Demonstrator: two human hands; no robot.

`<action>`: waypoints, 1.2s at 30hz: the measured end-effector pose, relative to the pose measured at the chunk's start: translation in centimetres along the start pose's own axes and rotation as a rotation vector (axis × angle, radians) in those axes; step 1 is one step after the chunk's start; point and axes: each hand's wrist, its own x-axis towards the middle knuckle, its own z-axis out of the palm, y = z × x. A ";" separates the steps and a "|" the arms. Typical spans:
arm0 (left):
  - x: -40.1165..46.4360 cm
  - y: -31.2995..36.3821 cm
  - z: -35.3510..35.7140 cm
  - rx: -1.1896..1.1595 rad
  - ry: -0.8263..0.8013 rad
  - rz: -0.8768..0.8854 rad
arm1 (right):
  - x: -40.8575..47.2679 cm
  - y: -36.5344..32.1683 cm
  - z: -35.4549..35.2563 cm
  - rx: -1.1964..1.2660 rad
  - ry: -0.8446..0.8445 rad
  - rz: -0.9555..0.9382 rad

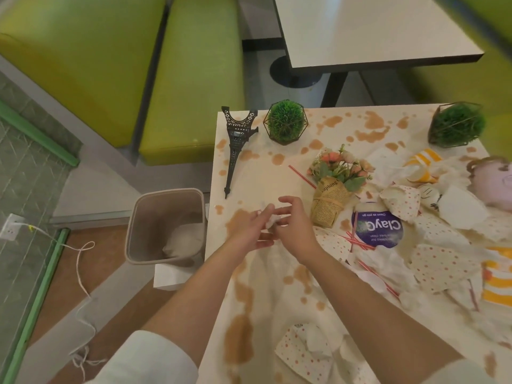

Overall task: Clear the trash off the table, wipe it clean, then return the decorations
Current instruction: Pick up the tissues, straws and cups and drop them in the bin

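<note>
Both hands (273,225) around crumpled tissue (271,220), beside bin (166,225).

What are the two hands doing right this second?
Left hand: fingers pinching a crumpled white tissue.
Right hand: fingers loosely curled, touching the same tissue; whether it grips cannot be told.

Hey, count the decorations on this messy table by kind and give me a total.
Green plant balls in wire frames: 2
Eiffel Tower model: 1
Flower bouquet: 1
Total: 4
</note>
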 end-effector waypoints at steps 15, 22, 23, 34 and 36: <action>-0.6 -1.3 1.5 0.280 0.238 0.059 | -0.9 3.3 -4.4 -1.117 -0.155 -0.199; -1.3 -1.9 0.8 0.119 0.241 -0.048 | -0.8 3.7 -3.5 -1.345 -0.172 -0.220; -1.2 -2.0 0.6 0.093 0.234 -0.055 | -0.8 3.8 -3.4 -1.348 -0.167 -0.219; -1.6 -3.2 -2.7 0.100 0.297 0.008 | 0.1 3.1 -1.0 -1.255 -0.148 -0.231; -1.9 -3.5 -3.4 0.161 0.293 0.064 | 0.0 2.9 -0.4 -1.163 -0.112 -0.205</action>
